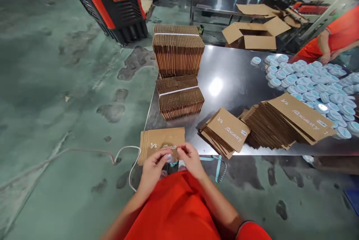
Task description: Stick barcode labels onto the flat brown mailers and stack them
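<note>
My left hand (153, 166) and my right hand (192, 160) are close together at the table's near edge, fingertips pinched. A small whitish piece (169, 157) shows just under the left fingertips; its kind is too unclear to name. Whatever the right fingertips pinch, if anything, is too small to see. Beneath and beyond my hands lies a stack of flat brown cardboard sleeves (165, 137) with white print, partly hidden by the fingers. To the right, a second printed cardboard stack (228, 129) is lying on the metal table (230, 79).
Two strapped cardboard bundles (179, 55) stand at the table's left side. Fanned printed cardboard (297, 116) and many round pale-blue tins (311, 75) cover the right. An open carton (259, 42) is behind. Another person's hand (325, 58) is at far right. A white cord (130, 161) hangs at left.
</note>
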`<state>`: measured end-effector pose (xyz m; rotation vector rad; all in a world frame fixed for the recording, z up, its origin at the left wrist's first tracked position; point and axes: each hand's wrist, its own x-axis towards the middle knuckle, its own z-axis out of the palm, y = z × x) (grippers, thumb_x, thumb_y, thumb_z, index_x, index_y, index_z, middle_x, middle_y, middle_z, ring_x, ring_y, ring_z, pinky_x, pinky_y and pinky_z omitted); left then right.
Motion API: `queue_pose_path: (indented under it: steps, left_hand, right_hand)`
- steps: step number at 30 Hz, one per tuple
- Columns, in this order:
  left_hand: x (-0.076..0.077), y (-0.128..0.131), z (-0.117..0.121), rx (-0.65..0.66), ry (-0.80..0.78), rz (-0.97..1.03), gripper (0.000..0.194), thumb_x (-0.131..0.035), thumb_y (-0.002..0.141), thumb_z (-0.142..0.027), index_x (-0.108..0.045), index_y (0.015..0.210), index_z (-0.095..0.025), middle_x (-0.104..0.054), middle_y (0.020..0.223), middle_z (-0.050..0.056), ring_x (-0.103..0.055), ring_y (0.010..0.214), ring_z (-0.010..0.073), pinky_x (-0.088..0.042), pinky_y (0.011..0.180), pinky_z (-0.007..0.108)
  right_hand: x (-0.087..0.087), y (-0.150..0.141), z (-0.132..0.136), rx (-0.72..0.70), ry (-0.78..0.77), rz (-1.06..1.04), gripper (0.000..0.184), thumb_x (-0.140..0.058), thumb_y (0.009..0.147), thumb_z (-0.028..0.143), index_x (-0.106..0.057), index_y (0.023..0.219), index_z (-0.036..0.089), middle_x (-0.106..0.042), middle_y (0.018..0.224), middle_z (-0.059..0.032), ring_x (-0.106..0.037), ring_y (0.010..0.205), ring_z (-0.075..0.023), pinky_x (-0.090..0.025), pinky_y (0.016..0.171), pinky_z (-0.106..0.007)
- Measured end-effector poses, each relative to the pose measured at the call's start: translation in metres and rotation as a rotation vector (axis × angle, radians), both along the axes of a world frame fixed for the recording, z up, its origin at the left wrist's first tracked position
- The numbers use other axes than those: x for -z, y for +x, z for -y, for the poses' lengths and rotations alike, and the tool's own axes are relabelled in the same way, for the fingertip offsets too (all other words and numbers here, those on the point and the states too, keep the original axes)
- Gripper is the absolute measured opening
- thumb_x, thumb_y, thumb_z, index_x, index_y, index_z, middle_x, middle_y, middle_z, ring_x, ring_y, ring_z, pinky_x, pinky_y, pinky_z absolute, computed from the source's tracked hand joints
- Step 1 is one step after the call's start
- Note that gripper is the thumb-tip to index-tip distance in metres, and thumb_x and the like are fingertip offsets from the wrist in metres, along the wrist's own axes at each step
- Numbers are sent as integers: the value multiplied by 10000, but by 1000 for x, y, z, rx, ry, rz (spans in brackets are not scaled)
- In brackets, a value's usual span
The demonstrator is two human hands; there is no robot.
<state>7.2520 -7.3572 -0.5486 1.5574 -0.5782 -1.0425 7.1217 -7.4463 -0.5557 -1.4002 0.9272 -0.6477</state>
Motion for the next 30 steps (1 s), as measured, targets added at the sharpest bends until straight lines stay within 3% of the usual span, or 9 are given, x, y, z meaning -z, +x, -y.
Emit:
queue_pose_path:
  steps: [4, 8, 11, 15, 21, 25, 30]
  left_hand:
    - [2, -1, -1, -53, 1, 1, 302, -669, 662, -356, -657, 912, -188, -712, 1102, 108, -662, 1006, 253, -517, 908, 394]
    - [8, 1, -6, -52, 24, 87, 224, -647, 689, -403, -658, 728, -183, -688, 1155, 134, -622, 1096, 274, -482, 948, 386]
    - [10, 3, -8, -15, 52, 106, 238, -624, 703, -417, -677, 721, -186, -731, 1018, 107, -653, 972, 262, -495, 880, 370]
    - [14, 6, -9, 27, 130, 170, 266, -598, 699, -454, -661, 699, -195, -683, 669, 23, -579, 613, 184, -461, 611, 294]
    - [20, 7, -8, 105, 150, 266, 308, -555, 722, -482, -559, 578, -209, -513, 505, -27, -444, 523, 146, -340, 527, 264]
    - [27, 9, -9, 142, 157, 285, 327, -546, 742, -491, -566, 571, -212, -543, 515, -18, -462, 534, 156, -345, 536, 269]
    - [60, 18, -10, 48, 184, 184, 309, -584, 713, -486, -635, 627, -193, -607, 571, 4, -522, 578, 171, -389, 576, 280]
  right_hand:
    - [-11, 14, -15, -106, 32, 32, 185, -631, 780, 364, -638, 871, 203, -604, 767, -1, -552, 701, -136, -459, 635, -239]
    - [-17, 13, -13, -133, 24, 3, 171, -617, 785, 343, -592, 704, 195, -546, 676, 14, -514, 632, -125, -430, 596, -236]
    - [-16, 14, -13, -114, 70, 18, 143, -636, 758, 335, -601, 769, 197, -552, 707, 17, -508, 621, -122, -432, 585, -235]
    - [-14, 15, -12, -104, 10, -41, 131, -636, 747, 310, -600, 705, 190, -546, 690, 13, -500, 633, -125, -416, 597, -234]
    - [-9, 14, -13, -87, -30, -93, 108, -622, 747, 283, -614, 698, 188, -552, 701, 10, -496, 626, -122, -400, 580, -228]
    - [11, 13, -4, -58, -13, -93, 179, -619, 772, 353, -615, 699, 189, -577, 697, 4, -510, 640, -130, -409, 590, -232]
    - [59, 14, 44, 207, -82, -303, 188, -536, 781, 348, -573, 684, 191, -597, 685, -15, -538, 675, -160, -428, 630, -257]
